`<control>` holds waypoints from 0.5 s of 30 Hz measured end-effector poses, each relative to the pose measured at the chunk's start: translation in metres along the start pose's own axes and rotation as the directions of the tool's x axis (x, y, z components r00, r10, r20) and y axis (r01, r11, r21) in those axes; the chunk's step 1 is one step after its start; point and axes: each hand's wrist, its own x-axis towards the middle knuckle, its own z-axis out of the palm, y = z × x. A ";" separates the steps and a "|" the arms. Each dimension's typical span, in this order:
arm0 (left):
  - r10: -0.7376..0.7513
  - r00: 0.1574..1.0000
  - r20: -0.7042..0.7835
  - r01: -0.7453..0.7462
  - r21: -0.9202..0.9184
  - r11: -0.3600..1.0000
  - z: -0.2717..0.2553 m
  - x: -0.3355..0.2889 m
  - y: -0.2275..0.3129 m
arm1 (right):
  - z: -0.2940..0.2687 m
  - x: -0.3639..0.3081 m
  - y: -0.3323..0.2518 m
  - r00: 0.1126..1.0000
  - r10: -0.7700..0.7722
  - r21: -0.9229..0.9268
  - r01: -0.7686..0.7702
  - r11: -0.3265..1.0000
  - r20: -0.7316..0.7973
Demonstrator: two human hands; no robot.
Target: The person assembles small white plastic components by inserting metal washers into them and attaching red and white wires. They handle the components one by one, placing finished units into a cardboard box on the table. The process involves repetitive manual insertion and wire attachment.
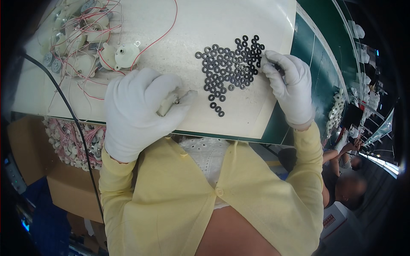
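Note:
My left hand (139, 113), in a white glove, is closed round a small white plastic motor housing (165, 105). A short metal shaft sticks out between its thumb and fingers. On the right, my gloved right hand (292, 83) is at the edge of a spread of small black rings (230, 64) lying flat on the white tabletop. Its thumb and fingers are curled together in a pinch, and whatever may be between the fingertips is too hidden to make out.
White geared motors (81, 59) with red and white wires are heaped at the far left; one round motor (127, 55) lies at that heap's near side. Below the table's left edge, a cardboard box (72, 183) holds more wired parts. A black cable (79, 121) hangs across the left. Another person (348, 187) sits at right.

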 end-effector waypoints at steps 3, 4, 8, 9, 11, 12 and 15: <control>-0.004 1.000 0.011 0.004 -0.010 1.000 0.001 0.000 0.000 | -0.007 0.004 -0.003 0.998 -0.042 -0.109 0.046 0.993 0.047; -0.004 1.000 0.009 0.004 -0.008 1.000 0.001 0.000 -0.001 | -0.010 0.005 -0.005 0.997 -0.043 -0.135 0.052 0.989 0.072; -0.004 1.000 0.000 0.004 -0.008 1.000 0.002 0.000 -0.001 | -0.026 0.003 -0.017 0.987 -0.065 -0.237 0.099 0.966 0.148; -0.002 1.000 -0.002 0.002 -0.011 1.000 0.002 0.000 -0.001 | -0.029 0.002 -0.020 0.984 -0.060 -0.261 0.102 0.960 0.165; -0.001 1.000 -0.002 0.001 -0.021 1.000 0.001 0.000 0.000 | -0.031 0.000 -0.020 0.980 -0.052 -0.293 0.108 0.950 0.193; 0.000 1.000 -0.002 0.000 -0.027 1.000 0.001 0.001 0.000 | -0.031 0.000 -0.019 0.978 -0.049 -0.301 0.110 0.947 0.203; 0.007 1.000 -0.001 -0.007 -0.021 1.000 0.001 0.001 -0.001 | -0.030 0.002 -0.019 0.975 -0.061 -0.325 0.130 0.937 0.214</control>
